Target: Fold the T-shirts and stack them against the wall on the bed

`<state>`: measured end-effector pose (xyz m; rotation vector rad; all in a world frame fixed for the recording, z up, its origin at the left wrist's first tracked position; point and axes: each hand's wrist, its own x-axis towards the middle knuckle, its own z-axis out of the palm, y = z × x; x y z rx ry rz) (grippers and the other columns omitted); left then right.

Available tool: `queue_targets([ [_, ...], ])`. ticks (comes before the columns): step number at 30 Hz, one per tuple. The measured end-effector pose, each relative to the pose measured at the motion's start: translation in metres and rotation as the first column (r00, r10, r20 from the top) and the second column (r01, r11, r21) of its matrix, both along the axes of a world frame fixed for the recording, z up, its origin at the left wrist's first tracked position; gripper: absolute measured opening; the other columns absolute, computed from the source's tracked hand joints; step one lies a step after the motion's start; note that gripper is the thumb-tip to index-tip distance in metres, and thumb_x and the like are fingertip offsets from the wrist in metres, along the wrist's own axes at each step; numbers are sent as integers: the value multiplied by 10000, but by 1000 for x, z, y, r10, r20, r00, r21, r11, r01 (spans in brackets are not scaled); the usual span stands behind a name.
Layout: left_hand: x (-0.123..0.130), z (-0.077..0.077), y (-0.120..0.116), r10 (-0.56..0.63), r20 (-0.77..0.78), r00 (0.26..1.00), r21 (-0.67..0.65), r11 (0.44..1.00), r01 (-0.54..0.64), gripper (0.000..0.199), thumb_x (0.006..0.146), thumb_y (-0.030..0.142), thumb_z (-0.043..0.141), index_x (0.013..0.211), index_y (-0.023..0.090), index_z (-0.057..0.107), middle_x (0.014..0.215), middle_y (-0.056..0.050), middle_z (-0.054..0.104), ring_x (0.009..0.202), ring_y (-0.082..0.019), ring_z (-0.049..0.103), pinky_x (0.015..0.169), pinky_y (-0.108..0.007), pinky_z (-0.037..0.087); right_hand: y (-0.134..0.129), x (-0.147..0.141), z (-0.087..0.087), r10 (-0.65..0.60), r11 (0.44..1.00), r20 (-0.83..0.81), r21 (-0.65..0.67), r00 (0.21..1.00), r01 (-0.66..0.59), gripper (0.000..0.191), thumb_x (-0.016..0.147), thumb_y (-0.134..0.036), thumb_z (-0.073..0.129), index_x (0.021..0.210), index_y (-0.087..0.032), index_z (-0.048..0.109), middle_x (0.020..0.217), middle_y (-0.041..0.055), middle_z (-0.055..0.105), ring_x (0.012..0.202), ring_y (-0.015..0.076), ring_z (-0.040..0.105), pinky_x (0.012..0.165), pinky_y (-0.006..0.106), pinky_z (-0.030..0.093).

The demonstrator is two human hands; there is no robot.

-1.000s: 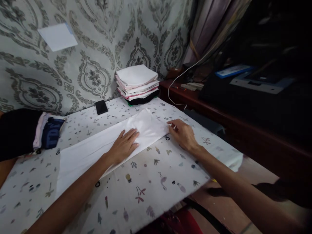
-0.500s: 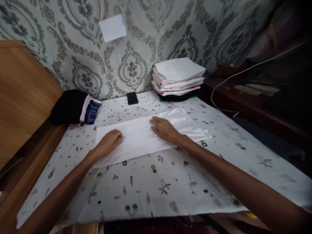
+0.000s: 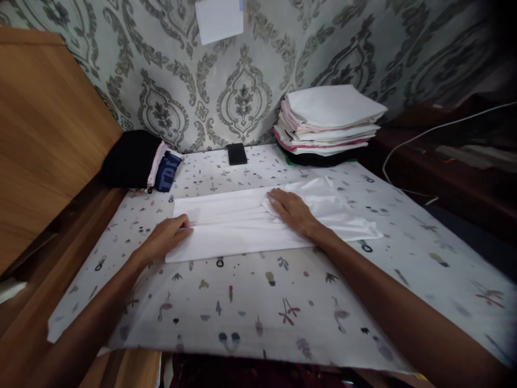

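Note:
A white garment (image 3: 226,237), folded into a long strip, lies across the patterned sheet (image 3: 242,291). Its right end is loose and crumpled, and small creases run along its middle. At the strip's left end, my left hand (image 3: 169,234) is closed, with thumb and fingers pinching the edge of the cloth. My right hand (image 3: 294,213) rests palm down on the middle of the garment, fingers stretched out, with some bunched cloth at the fingertips.
Folded clothes (image 3: 329,121) are stacked at the back right. Dark folded clothes (image 3: 133,159) lie at the back left beside a wooden panel (image 3: 48,134). A small black flat object (image 3: 237,154) sits near the wall. A white cable (image 3: 404,143) hangs at the right.
My left hand has slid left from on top of the cloth to its left edge and closed there. My right hand stays on the middle. The whole view has shifted.

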<state>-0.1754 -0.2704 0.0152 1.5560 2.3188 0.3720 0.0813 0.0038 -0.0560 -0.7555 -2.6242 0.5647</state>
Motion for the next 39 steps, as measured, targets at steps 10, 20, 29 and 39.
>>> queue_targets([
  [10,-16,-11,-23,103,160,982,24,994,-108,364,842,433,541,1155,248,560,847,34,604,745,-180,558,677,-277,377,-9,15,16,307,948,-105,-55,946,-314,348,864,-570,620,905,-246,742,1553,91,447,1510,353,234,1199,592,213],
  [20,-19,-25,-31,217,236,947,214,939,-268,350,799,354,569,1126,228,563,753,55,529,684,-146,503,670,-276,381,-11,9,9,292,954,-116,111,949,-280,281,947,-422,507,809,-226,654,1365,160,619,1392,335,456,1105,590,381],
  [29,-14,-21,-35,187,630,754,229,883,-410,387,806,414,589,1111,199,487,661,85,466,501,-91,385,484,-214,270,-13,6,5,305,936,-113,216,946,-277,259,962,-376,470,827,-217,624,1247,162,685,1274,324,575,1027,548,480],
  [39,-5,-13,-45,221,695,684,81,921,-381,490,784,396,683,1183,214,465,595,104,454,494,-87,395,473,-192,240,-66,-24,30,444,863,-105,319,890,-393,259,996,-291,463,1047,-194,697,1344,147,639,1332,297,529,1055,525,477],
])
